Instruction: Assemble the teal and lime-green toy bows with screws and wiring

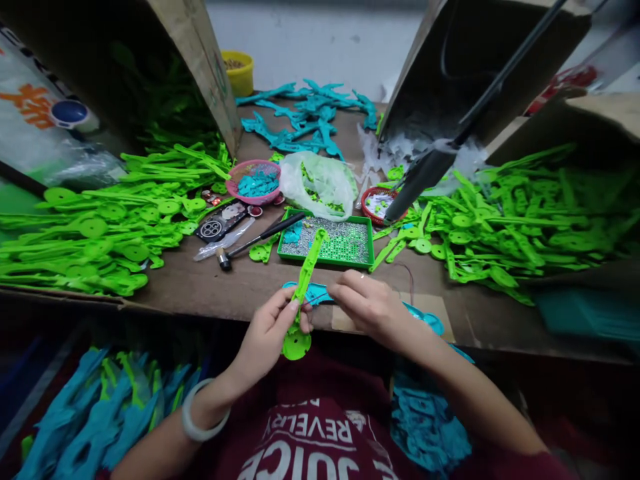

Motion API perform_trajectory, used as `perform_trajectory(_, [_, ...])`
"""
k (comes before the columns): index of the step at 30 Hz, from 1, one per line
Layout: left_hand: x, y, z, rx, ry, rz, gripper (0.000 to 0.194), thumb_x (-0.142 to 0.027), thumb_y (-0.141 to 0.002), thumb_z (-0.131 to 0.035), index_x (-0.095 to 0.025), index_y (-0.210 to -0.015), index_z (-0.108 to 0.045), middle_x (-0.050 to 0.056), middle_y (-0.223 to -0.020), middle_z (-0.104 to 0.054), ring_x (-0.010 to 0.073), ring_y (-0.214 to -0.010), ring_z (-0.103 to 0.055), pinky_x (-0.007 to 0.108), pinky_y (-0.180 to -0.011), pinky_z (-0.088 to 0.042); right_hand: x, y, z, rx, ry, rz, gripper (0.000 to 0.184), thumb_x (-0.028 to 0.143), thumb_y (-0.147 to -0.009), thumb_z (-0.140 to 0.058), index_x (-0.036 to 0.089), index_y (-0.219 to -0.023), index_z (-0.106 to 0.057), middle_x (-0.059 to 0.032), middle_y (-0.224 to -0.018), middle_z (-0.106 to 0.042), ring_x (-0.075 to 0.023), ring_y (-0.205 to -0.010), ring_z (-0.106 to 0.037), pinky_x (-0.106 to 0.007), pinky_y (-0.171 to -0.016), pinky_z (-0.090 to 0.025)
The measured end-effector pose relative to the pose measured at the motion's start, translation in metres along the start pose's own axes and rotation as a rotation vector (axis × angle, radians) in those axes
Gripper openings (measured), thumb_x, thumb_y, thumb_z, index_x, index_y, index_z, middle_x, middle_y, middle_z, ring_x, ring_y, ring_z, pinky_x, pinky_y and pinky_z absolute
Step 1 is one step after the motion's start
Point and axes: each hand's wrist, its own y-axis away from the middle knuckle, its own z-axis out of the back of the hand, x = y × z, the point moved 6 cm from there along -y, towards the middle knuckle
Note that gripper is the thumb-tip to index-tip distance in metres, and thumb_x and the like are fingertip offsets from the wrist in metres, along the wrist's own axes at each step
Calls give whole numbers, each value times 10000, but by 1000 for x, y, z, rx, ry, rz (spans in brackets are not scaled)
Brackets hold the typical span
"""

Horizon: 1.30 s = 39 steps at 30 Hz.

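Note:
My left hand (pixel 275 320) is closed around a long lime-green plastic part (pixel 307 273), with a round disc at its lower end and its narrow end pointing away from me. Just to the right, my right hand (pixel 367 300) has its fingers pinched together. Whatever is in that pinch is too small to make out; a thin dark line runs between the green part and these fingers. Under both hands a blue plastic part (pixel 317 293) lies at the table's front edge, partly covered. Beyond them sits a green tray (pixel 373 243) of small silvery pieces.
Piles of lime-green parts lie left (pixel 95 230) and right (pixel 480 227). A hammer (pixel 260 239) rests left of the tray. Behind are a pink bowl (pixel 233 188), a plastic bag (pixel 295 180) and a red basket (pixel 367 210). A dark rod-like tool (pixel 425 177) slants in from upper right.

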Motion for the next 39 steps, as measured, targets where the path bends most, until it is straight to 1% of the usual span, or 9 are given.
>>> perform_trajectory(5, [-5, 6, -12, 85, -137, 1, 438, -394, -952, -579, -207, -1347, -608, 21, -810, -673, 128, -594, -591, 270, -631, -514, -7, -6, 10, -6, -8, -49, 249, 214, -1026, -433, 170, -928, -657, -55, -831, -552, -158, -701, -466, -288, -587, -338])
perform_trajectory(9, [-8, 7, -24, 196, -236, -29, 516, -388, -1005, -460, -200, -1485, -488, -13, -629, -617, 141, -545, -583, 257, -590, -495, -8, -8, 9, -134, -174, -105, 193, 182, -1006, -469, 158, -917, -638, -45, -835, -549, -143, -734, -525, -265, -627, -403])
perform_trajectory(12, [-8, 3, -28, 249, -311, -9, 572, -432, -1020, -413, -192, -1539, -379, -17, -668, -649, 125, -451, -552, 251, -498, -467, -9, -3, 1, -195, -233, -190, 134, 153, -974, -513, 173, -897, -621, -23, -814, -555, -131, -728, -536, -251, -636, -412])
perform_trajectory(16, [-9, -3, -31, 284, -480, -31, 326, -372, -1034, -379, -182, -1195, -590, -39, -629, -639, 113, -453, -570, 238, -516, -449, -6, 6, -3, -319, -240, -307, 121, 103, -905, -574, 182, -816, -593, 8, -744, -548, -113, -675, -519, -243, -603, -387])
perform_trajectory(19, [-14, -5, -33, 224, -539, -105, 258, -311, -1029, -377, -196, -885, -557, -40, -623, -608, 117, -534, -600, 234, -564, -445, -2, 10, -6, -418, -310, -404, 135, 107, -888, -591, 183, -776, -582, 16, -728, -546, -101, -649, -515, -234, -585, -389])
perform_trajectory(27, [-25, 1, -36, -22, -702, -548, 208, -204, -1034, -388, -177, -1068, -591, -20, -703, -636, 119, -561, -614, 223, -566, -453, -5, 17, -39, -584, -945, -741, 139, 207, -842, -660, 208, -779, -536, 59, -660, -534, -86, -520, -508, -219, -483, -421])
perform_trajectory(29, [-25, 4, -35, -88, -812, -653, 211, -198, -1035, -393, -161, -1061, -599, 12, -748, -676, 145, -599, -656, 240, -581, -476, -3, 18, -41, -603, -887, -725, 112, 198, -860, -648, 207, -797, -556, 45, -689, -561, -96, -554, -539, -229, -507, -449])
perform_trajectory(33, [-19, 5, -34, -141, -1000, -733, 258, -214, -1047, -374, -123, -1124, -603, 92, -891, -747, 204, -668, -718, 287, -593, -523, 10, 18, -29, -667, -466, -520, 108, 140, -917, -593, 196, -864, -669, -21, -794, -641, -135, -729, -609, -269, -648, -515])
perform_trajectory(39, [-5, 1, -29, -159, -1016, -655, 285, -222, -1050, -364, -104, -1135, -609, 110, -881, -759, 223, -681, -741, 291, -584, -549, 9, 20, -38, -549, -462, -446, 189, 134, -962, -550, 200, -1050, -703, -71, -936, -709, -167, -851, -687, -300, -732, -570])
